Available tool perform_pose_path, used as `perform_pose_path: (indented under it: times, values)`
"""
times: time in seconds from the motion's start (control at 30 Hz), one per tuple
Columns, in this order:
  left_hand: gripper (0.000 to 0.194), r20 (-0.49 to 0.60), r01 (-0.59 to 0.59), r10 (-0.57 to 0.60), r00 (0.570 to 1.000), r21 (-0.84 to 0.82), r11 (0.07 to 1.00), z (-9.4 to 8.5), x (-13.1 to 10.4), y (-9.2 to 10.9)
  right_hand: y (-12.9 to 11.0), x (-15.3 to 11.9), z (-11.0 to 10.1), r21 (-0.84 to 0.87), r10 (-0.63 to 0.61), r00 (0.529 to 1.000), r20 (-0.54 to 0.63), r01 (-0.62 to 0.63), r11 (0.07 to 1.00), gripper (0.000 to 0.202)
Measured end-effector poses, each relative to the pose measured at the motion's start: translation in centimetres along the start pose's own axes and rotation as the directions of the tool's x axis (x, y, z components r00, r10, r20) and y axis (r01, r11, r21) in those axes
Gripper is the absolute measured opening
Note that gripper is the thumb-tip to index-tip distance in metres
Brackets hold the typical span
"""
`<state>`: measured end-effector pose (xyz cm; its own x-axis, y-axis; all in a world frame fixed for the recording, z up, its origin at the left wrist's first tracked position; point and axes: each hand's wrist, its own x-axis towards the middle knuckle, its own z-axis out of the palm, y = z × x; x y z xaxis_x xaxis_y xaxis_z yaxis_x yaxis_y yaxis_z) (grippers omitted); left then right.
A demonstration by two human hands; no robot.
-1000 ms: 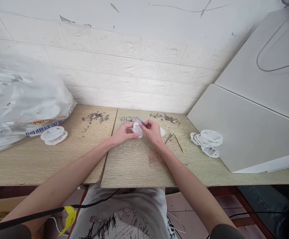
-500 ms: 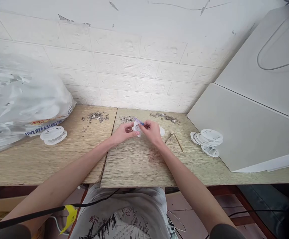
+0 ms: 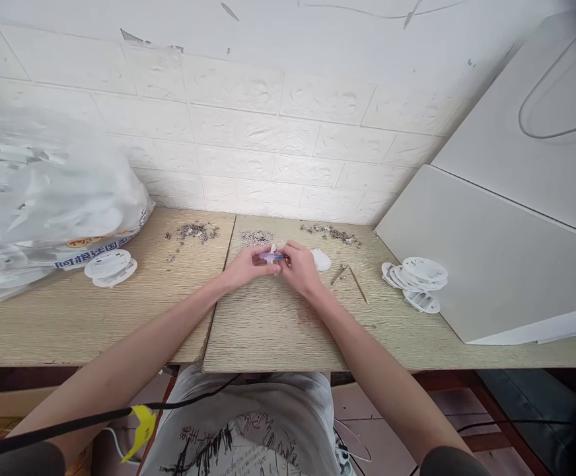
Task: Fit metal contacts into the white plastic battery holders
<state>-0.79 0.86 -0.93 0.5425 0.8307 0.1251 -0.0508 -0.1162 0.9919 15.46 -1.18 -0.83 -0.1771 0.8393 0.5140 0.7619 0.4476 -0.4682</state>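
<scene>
Above the middle of the table, my left hand [image 3: 245,268] has its fingers closed on a small white plastic part [image 3: 273,250], seen nearly edge-on. My right hand [image 3: 300,266] pinches a thin blue and purple tool [image 3: 269,256], which lies level across the white part. The fingertips of both hands nearly meet and cover much of the part. Just right of my right hand a white disc [image 3: 321,260] lies on the table. Behind my hands are piles of small metal pieces [image 3: 257,237].
More metal pieces lie at the back left [image 3: 197,231] and back right [image 3: 334,233]. Tweezers [image 3: 338,273] and a thin stick [image 3: 359,284] rest right of my hands. White discs are stacked right [image 3: 423,271] and left [image 3: 108,264], beside a large plastic bag [image 3: 60,198].
The blue and purple tool has turned from slanting to nearly level. The white part has tilted in my hands, and my right hand has moved slightly down and left.
</scene>
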Motion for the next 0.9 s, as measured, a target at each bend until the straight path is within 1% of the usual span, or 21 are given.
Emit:
perform_pose_path:
  times: [0.1,0.2,0.27,0.33,0.4,0.47,0.53,0.6,0.67,0.77,0.83,0.9]
  values:
    - [0.047,0.040,-0.026,0.025,0.999,0.044,0.999,-0.2,-0.1,0.1,0.1,0.0,-0.1,0.021,0.007,1.000,0.016,-0.007,1.000,0.018]
    - [0.044,0.083,-0.020,0.017,0.996,0.040,0.999,-0.5,-0.1,0.1,0.5,0.3,-0.5,0.042,0.010,0.999,0.035,-0.011,0.999,0.016]
    - [0.042,0.073,0.000,0.002,0.997,-0.029,1.000,-0.5,0.0,0.2,0.7,0.5,-0.9,0.079,0.011,0.999,0.036,-0.014,0.997,0.016]
    - [0.039,0.040,0.015,-0.008,0.999,-0.166,0.986,-0.6,0.1,0.2,0.7,0.6,-1.3,0.209,0.063,0.998,0.018,-0.065,0.976,0.019]
    - [0.035,0.011,0.014,-0.011,1.000,-0.322,0.947,-0.6,0.2,0.3,0.6,0.8,-1.6,0.411,0.163,0.986,-0.013,-0.144,0.900,0.032]
    - [0.031,-0.012,0.012,-0.019,1.000,-0.430,0.903,-0.6,0.3,0.5,0.5,0.8,-1.8,0.568,0.257,0.965,-0.049,-0.185,0.802,0.048]
    - [0.028,-0.031,0.015,-0.034,0.999,-0.480,0.877,-0.5,0.2,0.6,0.5,0.9,-1.9,0.648,0.312,0.947,-0.069,-0.196,0.736,0.058]
    - [0.027,-0.038,0.029,-0.055,0.998,-0.503,0.864,-0.5,0.2,0.8,0.6,1.0,-2.0,0.697,0.351,0.935,-0.041,-0.225,0.681,0.064]
    - [0.027,-0.032,0.051,-0.078,0.996,-0.517,0.855,-0.5,0.2,0.8,0.6,1.1,-2.0,0.735,0.366,0.930,0.022,-0.263,0.625,0.064]
    - [0.027,-0.017,0.077,-0.102,0.995,-0.533,0.843,-0.5,0.2,0.7,0.4,1.2,-2.0,0.779,0.335,0.937,0.099,-0.282,0.560,0.056]
    - [0.028,-0.008,0.089,-0.112,0.994,-0.551,0.829,-0.6,0.2,0.7,0.3,1.2,-2.1,0.801,0.303,0.945,0.124,-0.276,0.531,0.049]
    - [0.028,0.000,0.100,-0.121,0.993,-0.570,0.816,-0.7,0.1,0.8,0.2,1.1,-2.3,0.802,0.289,0.947,0.142,-0.281,0.527,0.041]
